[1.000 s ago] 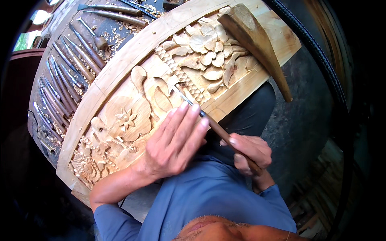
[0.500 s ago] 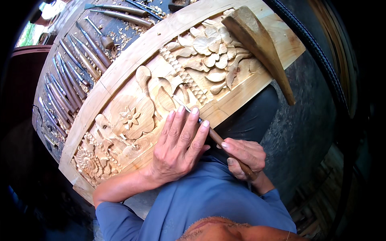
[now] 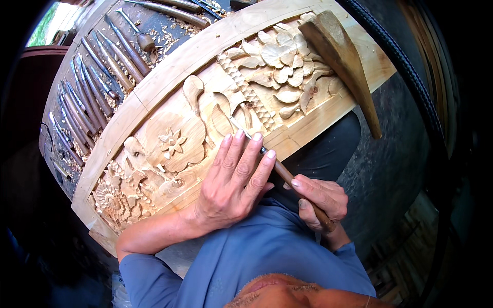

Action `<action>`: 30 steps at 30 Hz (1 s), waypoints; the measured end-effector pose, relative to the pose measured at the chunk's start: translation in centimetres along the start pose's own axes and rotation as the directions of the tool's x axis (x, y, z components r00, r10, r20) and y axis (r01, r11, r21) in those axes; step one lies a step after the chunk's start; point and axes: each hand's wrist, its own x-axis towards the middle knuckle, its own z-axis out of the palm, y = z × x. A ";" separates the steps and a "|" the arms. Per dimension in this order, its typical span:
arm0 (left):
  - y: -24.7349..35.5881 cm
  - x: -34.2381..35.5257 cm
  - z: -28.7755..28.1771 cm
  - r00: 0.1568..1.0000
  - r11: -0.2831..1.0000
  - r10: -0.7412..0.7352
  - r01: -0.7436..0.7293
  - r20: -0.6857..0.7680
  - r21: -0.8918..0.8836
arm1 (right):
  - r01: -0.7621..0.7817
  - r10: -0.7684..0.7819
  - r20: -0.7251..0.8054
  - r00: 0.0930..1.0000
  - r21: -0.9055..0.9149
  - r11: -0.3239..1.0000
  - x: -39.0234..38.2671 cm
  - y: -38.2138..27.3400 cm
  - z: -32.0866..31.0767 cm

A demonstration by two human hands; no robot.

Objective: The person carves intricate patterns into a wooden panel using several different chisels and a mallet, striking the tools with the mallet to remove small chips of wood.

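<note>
A pale wooden panel with carved flowers, leaves and a vase-like shape lies slantwise in front of me. My right hand is closed round the brown wooden handle of a carving chisel. Its thin metal blade points up and left into the carved relief, near a band of small notched squares. Across the blade and the front of the handle lies my left hand, fingers stretched out flat, its heel by the panel's near edge. The fingers hide part of the blade. A wooden mallet rests on the panel's right end.
Several carving tools lie in a row on the dark worktop beyond the panel, among wood shavings. A thick black braided cable hangs down at the right. Below the panel shows my dark-clothed leg.
The whole view has shifted slightly, so panel, tools and mallet sit a little farther right. Both hands keep nearly the same pose on the chisel.
</note>
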 end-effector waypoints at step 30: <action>0.1 0.0 0.2 1.000 0.999 -0.011 0.010 -0.015 -0.041 | -0.017 0.017 0.020 1.000 0.035 0.999 0.0 0.0 -0.1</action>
